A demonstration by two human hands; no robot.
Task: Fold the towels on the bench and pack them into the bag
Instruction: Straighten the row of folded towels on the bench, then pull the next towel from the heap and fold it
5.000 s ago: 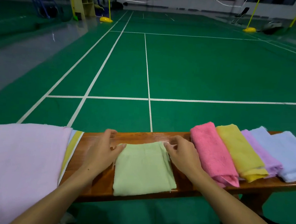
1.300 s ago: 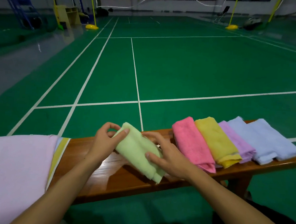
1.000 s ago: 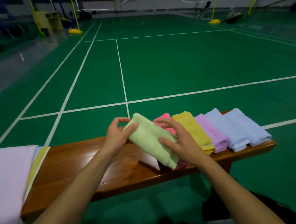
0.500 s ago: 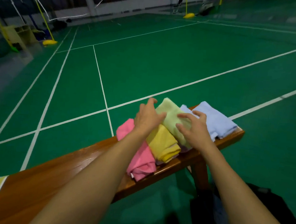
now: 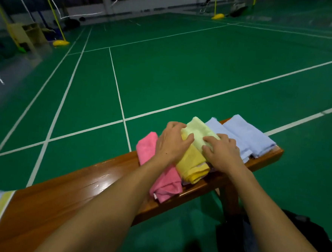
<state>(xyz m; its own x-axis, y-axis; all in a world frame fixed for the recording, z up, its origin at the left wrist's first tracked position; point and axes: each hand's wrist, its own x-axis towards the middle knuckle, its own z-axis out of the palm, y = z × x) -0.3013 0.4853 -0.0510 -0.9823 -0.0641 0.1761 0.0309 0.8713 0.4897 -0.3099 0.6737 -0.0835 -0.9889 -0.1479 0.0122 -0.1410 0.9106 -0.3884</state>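
The pale green towel (image 5: 198, 133) was pressed from both sides, atop the yellow towel (image 5: 192, 163) on the bench (image 5: 61, 203): the left hand (image 5: 172, 144) and right hand (image 5: 221, 151) were laid on it, fingers nearly straight. Beside it, the pink towel (image 5: 157, 174) and blue towels (image 5: 245, 134) were seen.

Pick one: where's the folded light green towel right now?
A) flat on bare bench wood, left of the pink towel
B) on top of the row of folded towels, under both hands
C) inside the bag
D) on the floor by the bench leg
B: the light green towel lies on the yellow towel, next to the blue towels, with the left hand and right hand resting on it.
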